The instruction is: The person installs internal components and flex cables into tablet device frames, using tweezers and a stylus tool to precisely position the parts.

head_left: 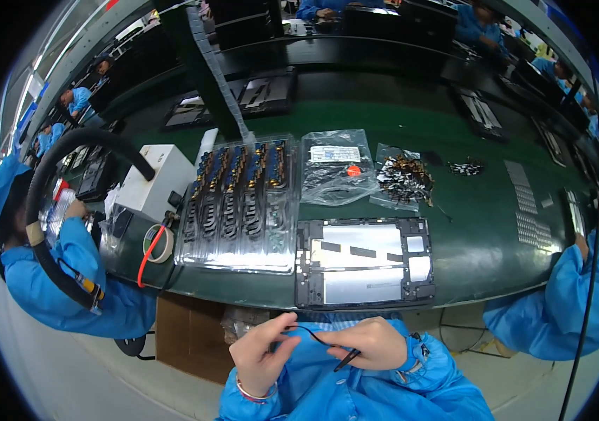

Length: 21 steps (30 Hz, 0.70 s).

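Note:
In front of my chest, a thin black cable (311, 335) curves between my two hands. My left hand (261, 354) has its thumb and forefinger curled around one end of the cable. Closed, my right hand (375, 344) grips the cable's other side. From beneath its fingers juts a short dark stick-like piece (347, 361), whose kind I cannot make out. Just beyond my hands, an opened tablet-like device (363, 263) lies flat at the table edge, showing silver battery plates in a black frame.
Left of the device stands a clear plastic tray (236, 203) of small parts. Behind lie a plastic bag (337, 168) and a heap of small flex cables (406, 177). A white box with a black hose (68, 140) stands left. Co-workers in blue sit on both sides.

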Motion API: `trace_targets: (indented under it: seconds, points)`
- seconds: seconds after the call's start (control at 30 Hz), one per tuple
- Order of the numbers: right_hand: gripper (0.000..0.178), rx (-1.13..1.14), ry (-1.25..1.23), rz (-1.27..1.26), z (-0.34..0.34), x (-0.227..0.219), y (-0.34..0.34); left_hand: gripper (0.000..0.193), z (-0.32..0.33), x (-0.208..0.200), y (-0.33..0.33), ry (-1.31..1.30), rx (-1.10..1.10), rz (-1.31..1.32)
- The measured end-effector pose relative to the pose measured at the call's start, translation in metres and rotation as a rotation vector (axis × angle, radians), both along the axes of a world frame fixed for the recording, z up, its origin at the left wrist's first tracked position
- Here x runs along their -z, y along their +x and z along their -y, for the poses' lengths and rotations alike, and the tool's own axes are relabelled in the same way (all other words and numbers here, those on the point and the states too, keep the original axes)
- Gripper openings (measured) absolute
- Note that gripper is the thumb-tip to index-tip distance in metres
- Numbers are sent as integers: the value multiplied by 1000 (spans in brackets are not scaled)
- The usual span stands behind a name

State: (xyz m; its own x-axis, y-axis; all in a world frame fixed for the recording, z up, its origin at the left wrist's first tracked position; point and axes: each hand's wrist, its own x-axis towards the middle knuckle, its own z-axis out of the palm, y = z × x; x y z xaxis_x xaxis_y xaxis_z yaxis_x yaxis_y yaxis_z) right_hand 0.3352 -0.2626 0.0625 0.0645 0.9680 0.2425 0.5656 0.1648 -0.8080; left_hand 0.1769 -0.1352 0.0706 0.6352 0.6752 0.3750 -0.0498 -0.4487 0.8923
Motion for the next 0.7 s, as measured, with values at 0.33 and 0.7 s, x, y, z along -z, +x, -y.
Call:
trace_targets:
  seconds: [0.33, 0.7]
  points:
    - [27, 170, 88, -244, -8, -18, 13, 41, -1, -18, 45, 300, 192, 14]
    - [20, 475, 229, -556, -15, -5, -2, 23, 7, -5, 53, 258, -89, 2]
